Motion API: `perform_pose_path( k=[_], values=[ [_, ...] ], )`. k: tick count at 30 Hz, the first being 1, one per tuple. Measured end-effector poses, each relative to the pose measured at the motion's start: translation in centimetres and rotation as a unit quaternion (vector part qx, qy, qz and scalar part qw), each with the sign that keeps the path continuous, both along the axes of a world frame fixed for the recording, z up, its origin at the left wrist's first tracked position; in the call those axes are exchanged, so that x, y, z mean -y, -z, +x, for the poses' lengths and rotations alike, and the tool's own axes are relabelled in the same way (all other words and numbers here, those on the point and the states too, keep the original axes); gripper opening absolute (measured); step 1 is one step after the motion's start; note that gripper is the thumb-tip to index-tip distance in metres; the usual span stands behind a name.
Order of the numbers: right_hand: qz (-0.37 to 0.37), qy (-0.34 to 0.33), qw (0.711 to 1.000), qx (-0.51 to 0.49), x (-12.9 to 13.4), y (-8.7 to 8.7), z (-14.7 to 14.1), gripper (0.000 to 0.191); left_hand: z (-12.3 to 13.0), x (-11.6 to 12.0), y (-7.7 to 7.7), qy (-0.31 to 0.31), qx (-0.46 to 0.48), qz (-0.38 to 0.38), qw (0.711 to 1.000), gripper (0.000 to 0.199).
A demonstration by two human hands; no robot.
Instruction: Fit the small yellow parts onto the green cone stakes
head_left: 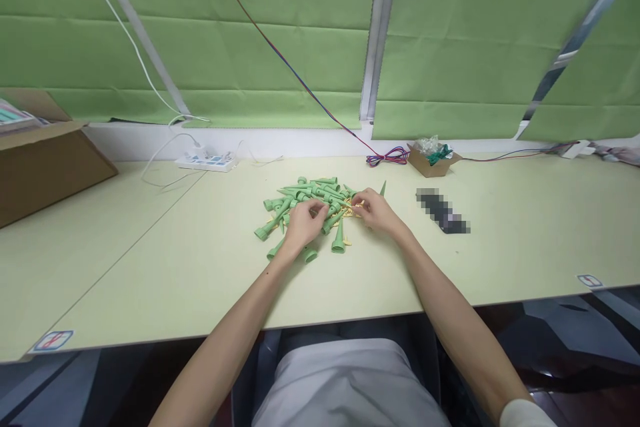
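Observation:
A heap of green cone-shaped plastic pieces [320, 191] lies on the pale table, with small yellow pieces [350, 212] among them at its right side. Over the front of the heap is my left hand [309, 219], its thumb and fingers curled together; what they pinch is too small to make out. My right hand [373, 208] is at the heap's right edge, fingertips closed on the tip of a green cone [341, 202]. Nearer to me, one green cone [339, 240] stands apart below the hands, and another [383, 188] shows behind my right hand.
A cardboard box [47, 163] is at the far left, near a white power strip [207, 161]. Behind the heap lie coiled wires [389, 157] and a small open carton [433, 167]. A blurred dark object [443, 211] rests to the right.

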State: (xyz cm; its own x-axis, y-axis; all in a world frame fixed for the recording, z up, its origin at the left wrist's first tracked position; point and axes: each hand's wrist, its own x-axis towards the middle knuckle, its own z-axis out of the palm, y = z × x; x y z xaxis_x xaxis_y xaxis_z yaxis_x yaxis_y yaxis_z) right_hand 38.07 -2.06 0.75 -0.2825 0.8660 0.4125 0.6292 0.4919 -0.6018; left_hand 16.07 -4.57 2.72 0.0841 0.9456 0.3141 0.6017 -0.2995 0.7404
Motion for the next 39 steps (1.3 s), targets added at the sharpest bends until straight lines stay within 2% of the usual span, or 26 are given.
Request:
perform_pose_path(
  k=[2, 6, 12, 17, 21, 25, 29, 39],
  values=[
    [0.0, -0.036, 0.998, -0.045, 0.4, -0.4, -0.4, 0.008, 0.3, 0.3, -0.2, 0.031, 0.01, 0.015, 0.999, 0.027],
    [-0.046, -0.118, 0.986, -0.107, 1.3, -1.0, -1.4, 0.009, 0.7, 0.6, -0.2, 0.086, 0.022, 0.037, 0.995, 0.028],
    [-0.084, -0.162, 0.972, -0.148, 1.8, -1.4, -2.4, 0.009, 0.7, 0.5, 0.2, 0.121, 0.017, 0.045, 0.991, 0.026],
    [-0.082, -0.147, 0.973, -0.159, 1.6, -1.4, -2.3, 0.01, 0.7, 0.6, 0.0, 0.104, 0.011, 0.038, 0.994, 0.026],
    [-0.059, -0.1, 0.981, -0.154, 1.2, -1.1, -1.9, 0.01, 0.7, 1.1, -0.4, 0.091, -0.031, 0.019, 0.995, 0.025],
    [-0.028, -0.039, 0.986, -0.159, 0.5, -0.6, -1.5, 0.01, 0.7, 1.6, -0.7, 0.155, -0.121, -0.005, 0.98, 0.024],
    [-0.027, -0.015, 0.986, -0.164, 0.2, -0.2, -1.5, 0.011, 1.0, 2.0, -0.5, 0.207, -0.177, -0.02, 0.962, 0.027],
    [-0.016, -0.002, 0.987, -0.161, 0.2, 0.1, -1.7, 0.012, 1.2, 2.2, 0.2, 0.256, -0.163, -0.038, 0.952, 0.022]
  ],
)
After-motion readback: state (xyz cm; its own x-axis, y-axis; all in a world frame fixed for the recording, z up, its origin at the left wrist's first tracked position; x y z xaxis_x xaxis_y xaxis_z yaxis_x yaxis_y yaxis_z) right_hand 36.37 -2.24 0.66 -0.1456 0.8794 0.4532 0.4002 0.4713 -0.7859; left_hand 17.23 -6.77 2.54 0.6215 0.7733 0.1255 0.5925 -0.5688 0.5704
